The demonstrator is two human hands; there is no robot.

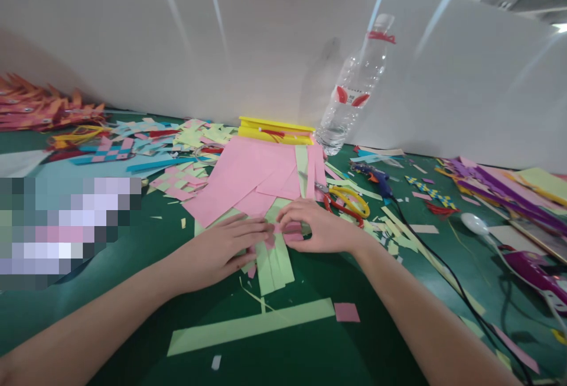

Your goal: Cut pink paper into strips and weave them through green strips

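Observation:
Several pale green paper strips [275, 271] lie side by side on the table under my fingertips, with bits of pink paper among them. My left hand [217, 250] rests flat over their left side, fingers stretched out. From the right, my right hand [321, 229] curls in, thumb and fingers closing on a pink paper strip [292, 231] at the green strips; the fingertips partly hide it. Just beyond both hands are large pink paper sheets [243, 167]. Closer to me lie a long pale green strip [252, 327] and a small pink paper piece [346, 312].
Scissors [349, 200] with yellow and red handles lie beyond my right hand. Further right are a blue glue gun [376, 178] with its black cable, a white spoon [475, 223] and purple strips [487, 182]. A plastic bottle [349, 102] and yellow folder [274, 132] stand behind.

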